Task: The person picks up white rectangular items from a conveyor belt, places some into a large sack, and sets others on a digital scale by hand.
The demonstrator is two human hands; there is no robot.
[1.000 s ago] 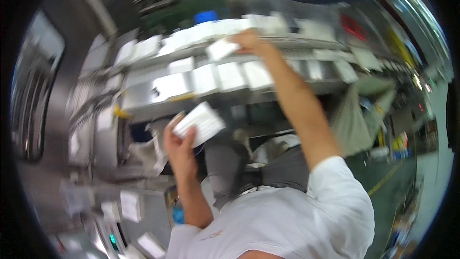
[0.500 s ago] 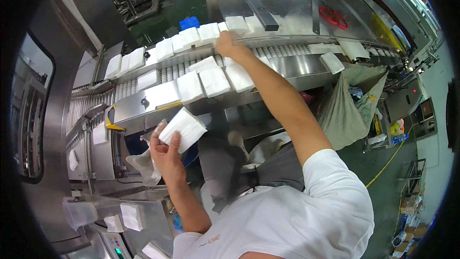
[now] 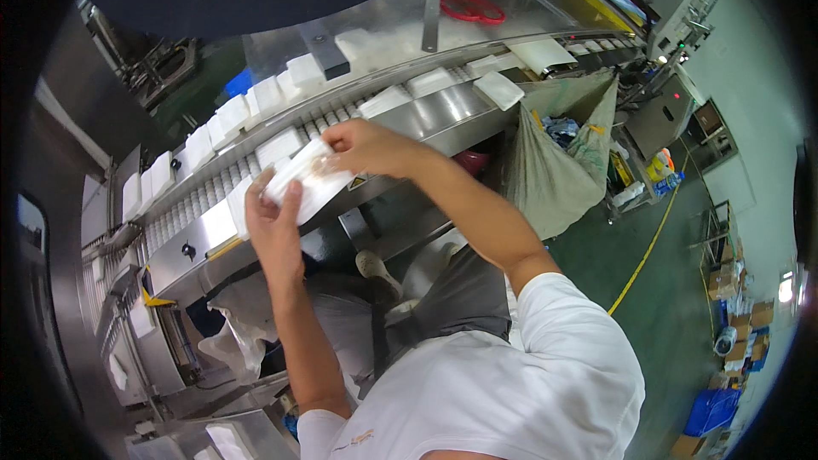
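Both your hands grip one white packet (image 3: pixel 308 177): left hand (image 3: pixel 274 226) cups its lower edge, right hand (image 3: pixel 368 146) pinches the top, apparently; conveyor (image 3: pixel 443 111) lies just beyond your fingertips.

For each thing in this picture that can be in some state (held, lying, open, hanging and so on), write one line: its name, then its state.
White pack: held up in both hands, above the conveyor's near edge.
Left hand: closed on the pack's lower left end.
Right hand: closed on the pack's upper right end.
Conveyor: loaded with packs.
White packs on the conveyor: lying flat in rows, none touched.
Grey sack: hanging open at the conveyor's end.
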